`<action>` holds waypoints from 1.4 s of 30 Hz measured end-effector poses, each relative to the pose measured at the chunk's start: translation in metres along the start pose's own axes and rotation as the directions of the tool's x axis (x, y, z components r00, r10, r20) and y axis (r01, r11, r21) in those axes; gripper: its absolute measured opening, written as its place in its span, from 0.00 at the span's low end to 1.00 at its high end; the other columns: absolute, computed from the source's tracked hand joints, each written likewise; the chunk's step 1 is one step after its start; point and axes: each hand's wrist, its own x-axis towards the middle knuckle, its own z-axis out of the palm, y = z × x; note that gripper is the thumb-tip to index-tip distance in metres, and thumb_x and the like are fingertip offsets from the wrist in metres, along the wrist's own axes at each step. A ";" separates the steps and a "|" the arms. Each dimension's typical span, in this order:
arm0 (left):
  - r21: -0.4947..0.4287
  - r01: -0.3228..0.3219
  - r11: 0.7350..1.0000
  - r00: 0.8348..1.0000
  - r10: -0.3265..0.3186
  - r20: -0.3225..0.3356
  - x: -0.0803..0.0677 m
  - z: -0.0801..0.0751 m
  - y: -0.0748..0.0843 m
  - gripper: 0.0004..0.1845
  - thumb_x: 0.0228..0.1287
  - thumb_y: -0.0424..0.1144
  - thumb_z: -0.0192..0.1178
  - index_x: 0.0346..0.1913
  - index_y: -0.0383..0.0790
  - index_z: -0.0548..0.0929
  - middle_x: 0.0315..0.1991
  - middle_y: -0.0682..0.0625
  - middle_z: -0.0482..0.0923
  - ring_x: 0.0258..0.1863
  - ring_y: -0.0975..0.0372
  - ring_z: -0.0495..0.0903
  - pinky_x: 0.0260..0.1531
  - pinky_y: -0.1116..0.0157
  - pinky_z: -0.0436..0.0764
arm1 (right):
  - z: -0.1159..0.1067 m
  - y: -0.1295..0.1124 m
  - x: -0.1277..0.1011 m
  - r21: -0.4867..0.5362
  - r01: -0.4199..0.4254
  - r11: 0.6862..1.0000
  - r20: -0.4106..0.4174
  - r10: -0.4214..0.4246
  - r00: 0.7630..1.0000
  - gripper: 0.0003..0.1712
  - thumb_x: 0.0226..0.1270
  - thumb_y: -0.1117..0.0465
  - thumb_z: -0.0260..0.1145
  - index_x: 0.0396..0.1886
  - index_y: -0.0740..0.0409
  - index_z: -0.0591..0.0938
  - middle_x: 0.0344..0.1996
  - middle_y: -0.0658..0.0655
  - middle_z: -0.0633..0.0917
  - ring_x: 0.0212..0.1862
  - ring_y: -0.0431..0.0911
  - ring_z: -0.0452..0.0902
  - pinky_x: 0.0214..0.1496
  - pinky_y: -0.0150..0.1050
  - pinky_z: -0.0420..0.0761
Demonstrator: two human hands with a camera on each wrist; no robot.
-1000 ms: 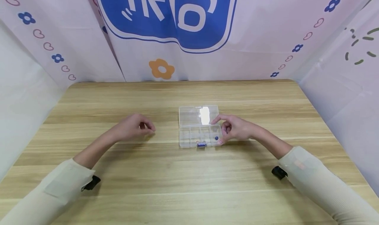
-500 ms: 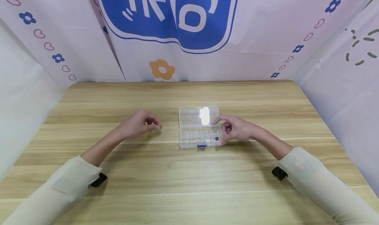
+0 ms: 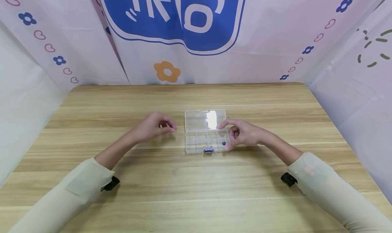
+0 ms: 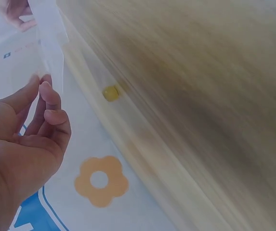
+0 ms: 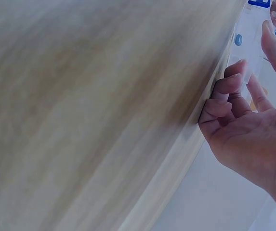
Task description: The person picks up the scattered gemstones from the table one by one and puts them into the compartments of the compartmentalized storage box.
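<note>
Box [image 3: 206, 130] against right-hand fingers [image 3: 228, 123], left hand [image 3: 156, 125] just beside.

The table [image 3: 190, 185] is made of light wood with long stripes running from side to side. A clear plastic box [image 3: 206, 130] lies on it near the middle, with its lid open and flat on the wood behind it. The box has little rooms inside. A small blue bead [image 3: 224, 143] sits in the room at the right end. A blue clip [image 3: 208, 150] is on the front edge of the box. A tiny yellow bead [image 3: 153, 143] lies on the wood, left of the box.
</note>
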 end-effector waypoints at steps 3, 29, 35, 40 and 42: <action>0.001 -0.009 1.000 1.000 0.009 -0.001 0.004 0.003 0.001 0.03 0.69 0.26 0.66 0.40 0.29 0.88 0.36 0.41 0.88 0.30 0.50 0.82 0.28 0.69 0.80 | 0.000 0.000 0.000 -0.007 0.000 1.000 -0.001 0.000 1.000 0.38 0.56 0.70 0.80 0.65 0.69 0.73 0.22 0.52 0.78 0.27 0.41 0.68 0.32 0.30 0.68; -0.031 -0.042 0.999 0.999 0.042 0.009 0.024 0.026 0.008 0.02 0.68 0.28 0.68 0.37 0.31 0.88 0.33 0.45 0.87 0.29 0.60 0.79 0.30 0.69 0.79 | -0.001 -0.001 0.000 -0.024 -0.015 1.000 -0.001 0.015 1.000 0.38 0.55 0.69 0.81 0.65 0.67 0.73 0.23 0.52 0.78 0.27 0.41 0.68 0.32 0.30 0.68; -0.029 -0.053 0.998 0.999 0.053 0.011 0.028 0.029 0.008 0.03 0.67 0.29 0.69 0.36 0.31 0.88 0.33 0.46 0.87 0.28 0.62 0.78 0.29 0.70 0.78 | -0.001 -0.001 0.000 -0.020 -0.015 1.000 0.000 0.015 1.000 0.38 0.55 0.69 0.81 0.65 0.66 0.73 0.23 0.52 0.78 0.27 0.41 0.68 0.32 0.30 0.69; -0.020 -0.059 0.998 0.998 0.059 0.017 0.030 0.031 0.010 0.02 0.67 0.28 0.69 0.35 0.32 0.88 0.33 0.45 0.87 0.28 0.62 0.79 0.29 0.69 0.79 | -0.001 0.000 0.000 -0.015 -0.012 1.000 -0.002 0.012 1.000 0.38 0.55 0.70 0.81 0.65 0.67 0.73 0.23 0.52 0.78 0.27 0.41 0.68 0.32 0.30 0.68; -0.011 -0.055 0.998 0.998 0.056 0.021 0.031 0.031 0.011 0.02 0.67 0.28 0.69 0.35 0.32 0.88 0.32 0.46 0.87 0.28 0.62 0.79 0.29 0.69 0.79 | 0.000 0.000 0.000 -0.017 -0.010 1.000 -0.003 0.010 1.000 0.38 0.55 0.70 0.81 0.65 0.67 0.73 0.22 0.52 0.78 0.27 0.41 0.68 0.32 0.30 0.68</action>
